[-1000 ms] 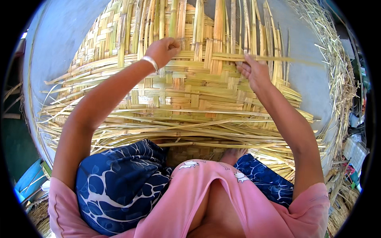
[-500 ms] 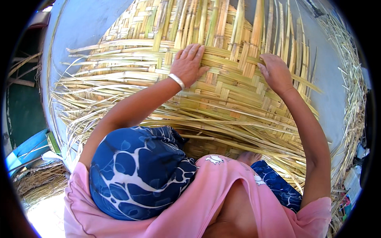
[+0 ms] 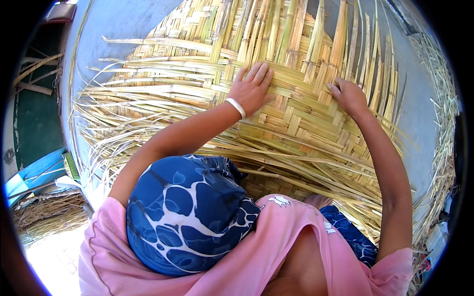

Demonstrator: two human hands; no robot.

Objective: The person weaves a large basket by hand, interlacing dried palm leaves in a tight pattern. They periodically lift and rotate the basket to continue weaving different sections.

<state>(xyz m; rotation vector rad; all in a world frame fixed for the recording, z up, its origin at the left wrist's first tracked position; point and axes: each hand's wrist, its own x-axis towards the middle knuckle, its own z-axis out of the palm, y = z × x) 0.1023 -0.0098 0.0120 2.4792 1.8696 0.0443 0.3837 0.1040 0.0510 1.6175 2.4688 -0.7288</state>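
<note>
Pressing woven mat [image 3: 296,113] under left hand [image 3: 253,89], right hand [image 3: 349,96] fingers flat

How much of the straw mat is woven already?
The flat yellow woven strip mat shows tight checkered weave in its middle. The left hand lies flat on it; the right hand presses the weave's edge. Loose unwoven strips fan out on every side, so plenty remains.

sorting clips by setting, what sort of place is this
Probably an outdoor weaving spot on the ground: a half-woven mat of split cane lies on bare grey floor in sunlight, with loose strips heaped along its edge.
</note>
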